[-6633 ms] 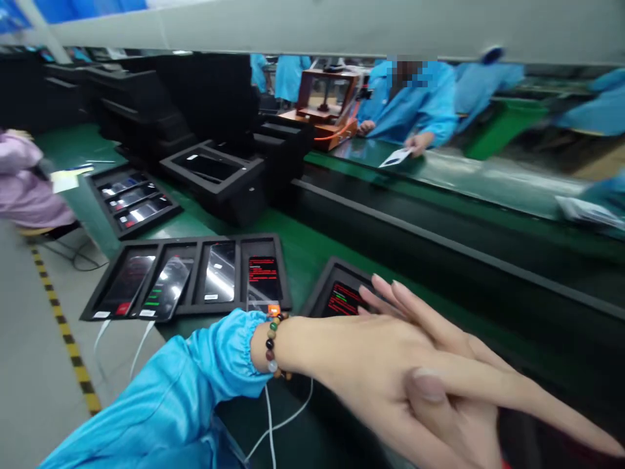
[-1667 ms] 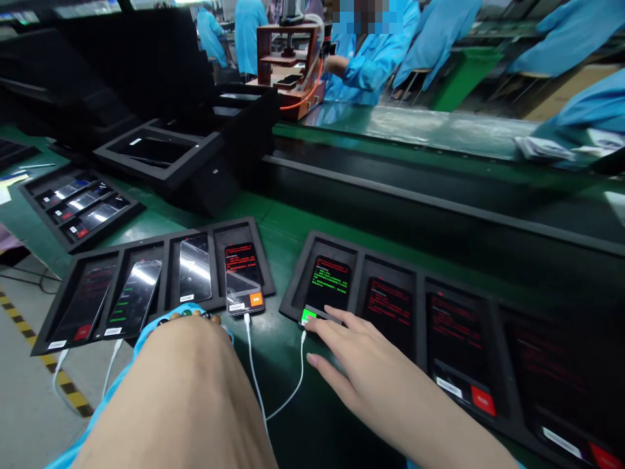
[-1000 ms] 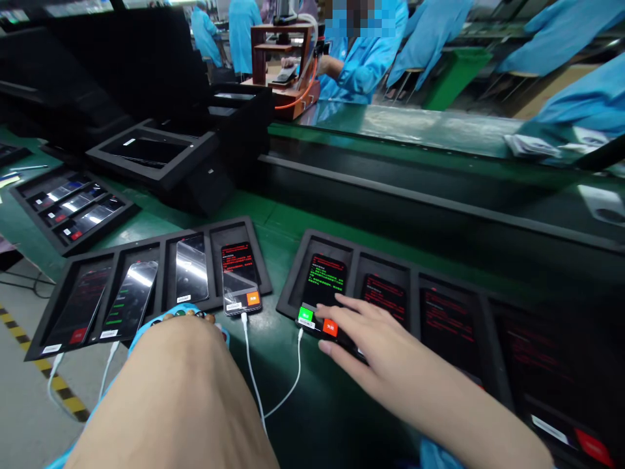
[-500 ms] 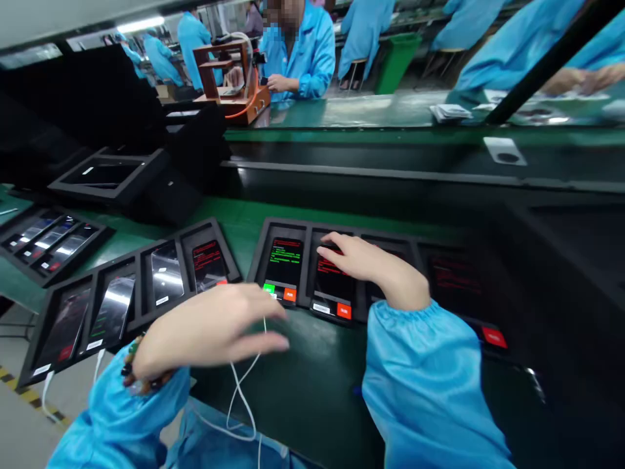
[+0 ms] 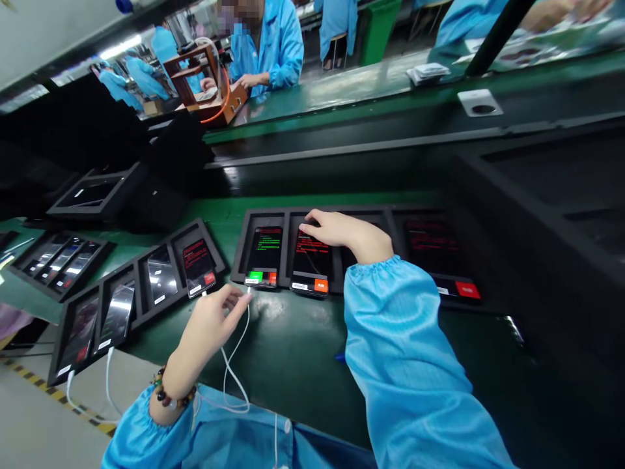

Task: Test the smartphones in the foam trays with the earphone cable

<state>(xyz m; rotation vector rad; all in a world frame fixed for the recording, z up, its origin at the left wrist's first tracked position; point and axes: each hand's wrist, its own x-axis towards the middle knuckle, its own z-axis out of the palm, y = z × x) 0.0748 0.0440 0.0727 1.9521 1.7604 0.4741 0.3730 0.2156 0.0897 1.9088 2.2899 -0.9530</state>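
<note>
A black tray on the green bench holds several phones. Its leftmost phone shows green text and a green button. The one beside it shows red text, and my right hand lies over its top end, fingers curled around the upper edge. My left hand, with a bead bracelet at the wrist, pinches a white cable just below the green-text phone's bottom edge. A second tray to the left holds more phones, one with a red screen.
A dark conveyor channel runs behind the trays. Black boxes are stacked at the back left, and another tray of phones lies far left. People in blue coats work across the line beside a wooden fixture. Yellow-striped floor lies lower left.
My view has tilted down. My left hand reached forward and pinched the white cable under the green-text phone. My right hand shifted from that phone onto its red-text neighbour.
</note>
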